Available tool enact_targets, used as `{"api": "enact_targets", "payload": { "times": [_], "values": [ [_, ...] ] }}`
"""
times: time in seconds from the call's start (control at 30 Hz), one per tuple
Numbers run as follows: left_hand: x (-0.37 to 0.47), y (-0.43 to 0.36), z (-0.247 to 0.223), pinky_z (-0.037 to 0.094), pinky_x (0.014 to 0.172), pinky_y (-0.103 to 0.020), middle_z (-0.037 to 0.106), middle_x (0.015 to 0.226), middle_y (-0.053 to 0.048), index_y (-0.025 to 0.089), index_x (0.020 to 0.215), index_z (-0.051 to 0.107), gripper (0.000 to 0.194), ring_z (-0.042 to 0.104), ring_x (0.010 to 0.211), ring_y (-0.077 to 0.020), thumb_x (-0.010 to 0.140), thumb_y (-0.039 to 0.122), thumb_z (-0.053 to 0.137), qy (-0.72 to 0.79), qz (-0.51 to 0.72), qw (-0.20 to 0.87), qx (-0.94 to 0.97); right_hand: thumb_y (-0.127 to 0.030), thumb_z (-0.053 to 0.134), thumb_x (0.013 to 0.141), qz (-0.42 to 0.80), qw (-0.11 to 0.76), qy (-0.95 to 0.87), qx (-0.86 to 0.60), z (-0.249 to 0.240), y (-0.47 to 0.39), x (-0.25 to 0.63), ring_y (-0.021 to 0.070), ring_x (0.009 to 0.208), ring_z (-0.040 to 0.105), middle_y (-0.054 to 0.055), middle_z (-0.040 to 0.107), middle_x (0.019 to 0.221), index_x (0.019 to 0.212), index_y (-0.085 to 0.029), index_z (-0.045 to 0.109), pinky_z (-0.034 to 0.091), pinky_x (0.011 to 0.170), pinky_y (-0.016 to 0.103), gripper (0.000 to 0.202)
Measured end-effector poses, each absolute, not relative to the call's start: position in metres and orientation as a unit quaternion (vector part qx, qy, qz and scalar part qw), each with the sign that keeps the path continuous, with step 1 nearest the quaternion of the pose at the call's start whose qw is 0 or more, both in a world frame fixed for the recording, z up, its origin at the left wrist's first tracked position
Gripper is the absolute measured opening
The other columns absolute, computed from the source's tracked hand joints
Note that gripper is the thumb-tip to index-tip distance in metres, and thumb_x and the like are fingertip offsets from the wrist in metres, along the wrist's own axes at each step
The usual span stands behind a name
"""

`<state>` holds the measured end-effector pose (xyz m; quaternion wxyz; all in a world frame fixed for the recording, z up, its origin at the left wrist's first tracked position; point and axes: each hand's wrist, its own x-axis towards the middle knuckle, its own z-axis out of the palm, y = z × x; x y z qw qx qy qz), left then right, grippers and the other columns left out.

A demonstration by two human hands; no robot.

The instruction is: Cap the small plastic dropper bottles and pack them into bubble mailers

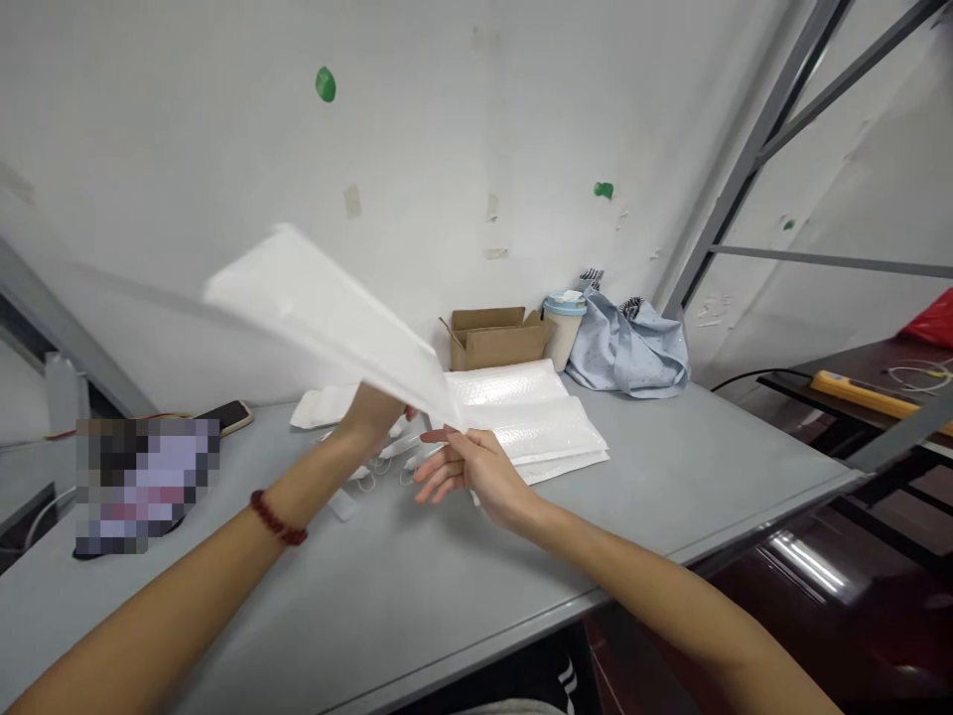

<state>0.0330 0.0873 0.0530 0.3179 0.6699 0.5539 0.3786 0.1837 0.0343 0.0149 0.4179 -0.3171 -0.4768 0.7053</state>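
A white bubble mailer (pixel 335 313) is held up at a slant above the table, slightly blurred. My left hand (pixel 376 412) is closed on its lower edge, with most of its fingers hidden behind it. At the mailer's lower right corner, my right hand (pixel 483 472) pinches with thumb and forefinger while the other fingers are loosely spread. More bubble mailers (pixel 536 432) lie in a shiny white stack just behind my right hand. Beneath my hands are several small white pieces with thin loops (pixel 398 447), partly covered.
Against the wall stand an open cardboard box (pixel 498 348), a cup with a blue lid (pixel 564 328) and a light blue cloth bag (pixel 629 343). A phone (pixel 227 417) and a pixelated item (pixel 145 487) lie left on the grey table (pixel 447 616). Metal posts flank both sides.
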Motion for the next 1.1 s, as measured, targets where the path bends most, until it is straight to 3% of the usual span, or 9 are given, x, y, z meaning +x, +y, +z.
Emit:
{"api": "enact_targets", "payload": {
  "times": [0.07,0.13,0.33,0.57,0.73,0.83,0.93,1.1],
  "values": [
    [0.052,0.103,0.052,0.049,0.058,-0.026,0.061,0.070,-0.001,0.012,0.082,0.062,0.023,0.058,0.061,-0.0121,0.090,0.032,0.054,0.555,0.387,0.330,0.658,-0.037,0.037,0.096,0.723,0.424,-0.437,-0.327,0.016,0.038,0.186,0.0176,0.050,0.066,0.009,0.069,0.064,0.098,-0.008,0.061,0.048,0.050,0.027,0.038],
    [0.066,0.119,0.049,0.039,0.046,-0.023,0.047,0.046,0.004,0.014,0.060,0.055,0.028,0.046,0.044,-0.0088,0.083,0.030,0.057,0.554,0.391,0.343,0.650,-0.034,0.030,0.098,0.744,0.430,-0.390,-0.333,0.018,0.045,0.190,0.0163,0.048,0.064,0.008,0.067,0.061,0.094,-0.008,0.062,0.047,0.050,0.026,0.042],
    [0.070,0.150,0.041,0.025,0.039,-0.022,0.039,0.031,0.005,0.019,0.043,0.042,0.035,0.034,0.033,-0.0068,0.068,0.027,0.065,0.561,0.365,0.349,0.656,-0.038,0.028,0.098,0.756,0.423,-0.359,-0.347,0.018,0.058,0.196,0.0153,0.049,0.064,0.007,0.066,0.061,0.091,-0.009,0.062,0.047,0.050,0.024,0.045],
    [0.064,0.167,0.033,0.039,0.046,-0.023,0.049,0.043,-0.001,0.019,0.050,0.044,0.032,0.048,0.042,-0.0109,0.075,0.034,0.058,0.569,0.364,0.315,0.666,-0.064,0.042,0.087,0.726,0.400,-0.453,-0.328,0.016,0.050,0.190,0.0147,0.046,0.061,0.004,0.065,0.059,0.086,-0.013,0.061,0.045,0.047,0.024,0.054],
    [0.035,0.173,0.030,0.043,0.053,-0.028,0.061,0.056,-0.008,0.017,0.057,0.054,0.033,0.059,0.054,-0.0188,0.078,0.041,0.050,0.602,0.315,0.221,0.700,-0.065,0.046,0.084,0.711,0.404,-0.472,-0.328,0.013,0.052,0.191,0.0139,0.047,0.060,0.004,0.065,0.060,0.085,-0.012,0.060,0.044,0.048,0.025,0.054],
    [-0.002,0.173,0.027,0.045,0.065,-0.030,0.069,0.074,-0.011,0.017,0.062,0.060,0.018,0.065,0.078,-0.0265,0.065,0.035,0.063,0.607,0.262,0.147,0.735,-0.065,0.049,0.082,0.702,0.414,-0.481,-0.325,0.016,0.051,0.192,0.0133,0.047,0.060,0.003,0.064,0.060,0.084,-0.013,0.061,0.043,0.048,0.025,0.054],
    [-0.037,0.172,0.020,0.046,0.071,-0.030,0.072,0.086,-0.011,0.019,0.068,0.066,0.020,0.064,0.088,-0.0291,0.056,0.033,0.070,0.606,0.200,0.107,0.763,-0.064,0.051,0.082,0.691,0.418,-0.493,-0.323,0.019,0.047,0.192,0.0128,0.048,0.059,0.003,0.064,0.060,0.083,-0.013,0.061,0.042,0.049,0.024,0.052],
    [-0.059,0.174,0.004,0.047,0.075,-0.030,0.073,0.095,-0.011,0.020,0.082,0.071,0.023,0.065,0.091,-0.0277,0.066,0.034,0.062,0.596,0.152,0.064,0.786,-0.064,0.051,0.081,0.686,0.409,-0.511,-0.318,0.020,0.043,0.190,0.0126,0.048,0.058,0.003,0.065,0.060,0.083,-0.014,0.061,0.041,0.049,0.024,0.051]
  ]
}}
